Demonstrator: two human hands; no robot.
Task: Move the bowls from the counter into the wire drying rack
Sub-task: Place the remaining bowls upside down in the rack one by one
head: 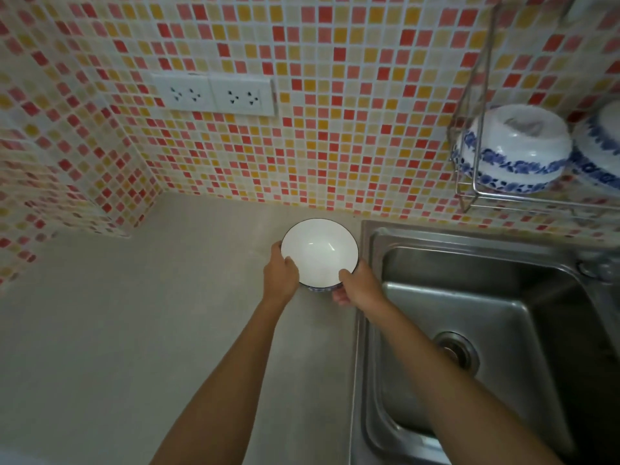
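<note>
A white bowl [318,251] with a dark rim and blue pattern sits upright over the grey counter [134,330], close to the sink. My left hand [280,276] grips its left rim and my right hand [359,285] grips its near right side, thumb on the rim. Whether the bowl rests on the counter or is lifted is unclear. The wire drying rack [469,193] hangs on the tiled wall at the upper right. Two white bowls with blue flower bands lie upside down in it: one [513,149] fully visible, another [600,152] cut by the frame edge.
A steel sink [486,297] with a drain lies right of the bowl, under the rack. A double wall socket [214,94] is set in the mosaic tiles above the counter. A tiled ledge juts out at the left.
</note>
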